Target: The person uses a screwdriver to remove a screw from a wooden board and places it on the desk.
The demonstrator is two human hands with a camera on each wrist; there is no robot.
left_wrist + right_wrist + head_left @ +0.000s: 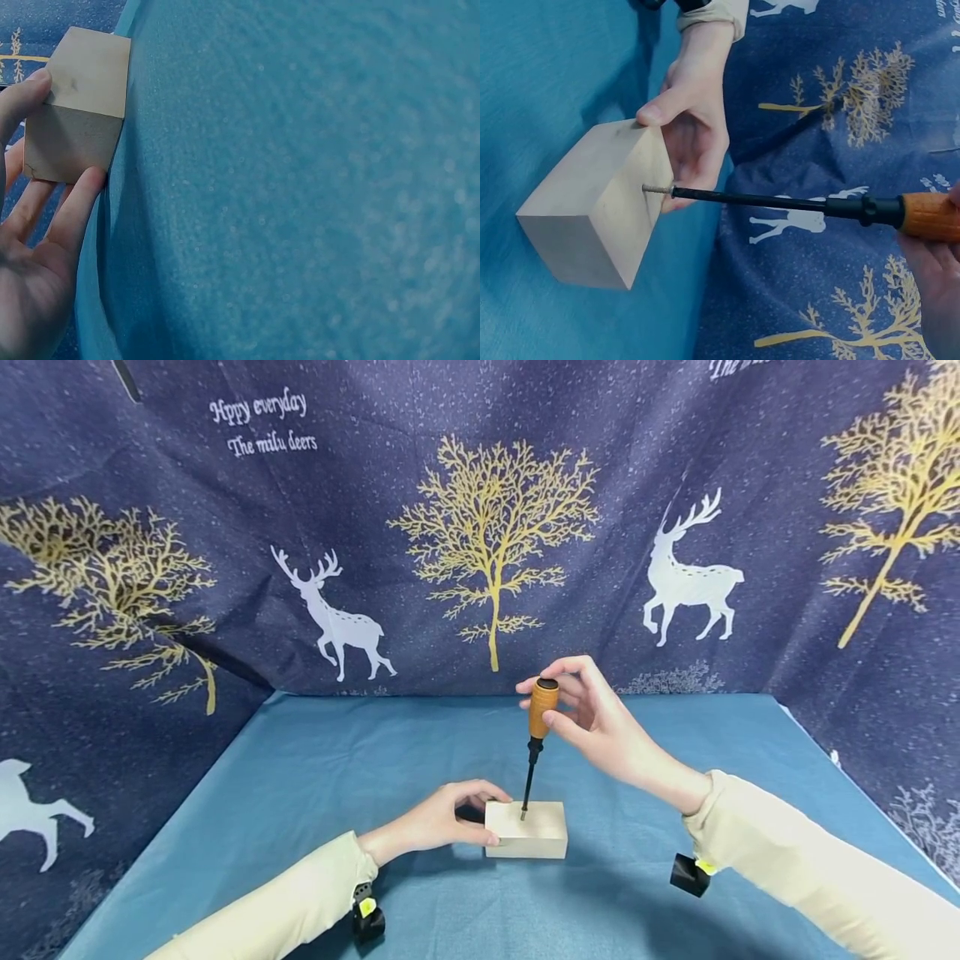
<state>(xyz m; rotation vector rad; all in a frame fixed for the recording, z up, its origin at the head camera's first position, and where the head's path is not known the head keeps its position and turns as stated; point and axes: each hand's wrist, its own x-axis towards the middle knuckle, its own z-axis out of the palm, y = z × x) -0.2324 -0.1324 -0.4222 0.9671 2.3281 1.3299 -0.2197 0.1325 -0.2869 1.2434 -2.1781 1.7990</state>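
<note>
A pale wooden block (536,845) lies on the blue cloth, its left end gripped by my left hand (442,820), thumb on the near side and fingers behind. In the right wrist view a screw (657,189) stands partly sunk in the block's top face. Over it is a screwdriver (757,200), a black shaft with an orange-brown, black-capped handle. Its tip meets the screw head, and the shaft leans slightly right toward the top in the head view. My right hand (596,727) holds the handle between thumb and fingers. The left wrist view shows the block (86,75) between thumb and fingertips.
Blue cloth (337,752) covers the table around the block. Behind it hangs a dark blue backdrop (450,410) printed with deer and golden trees. A black wrist device (690,875) hangs below the right sleeve, another (367,922) below the left.
</note>
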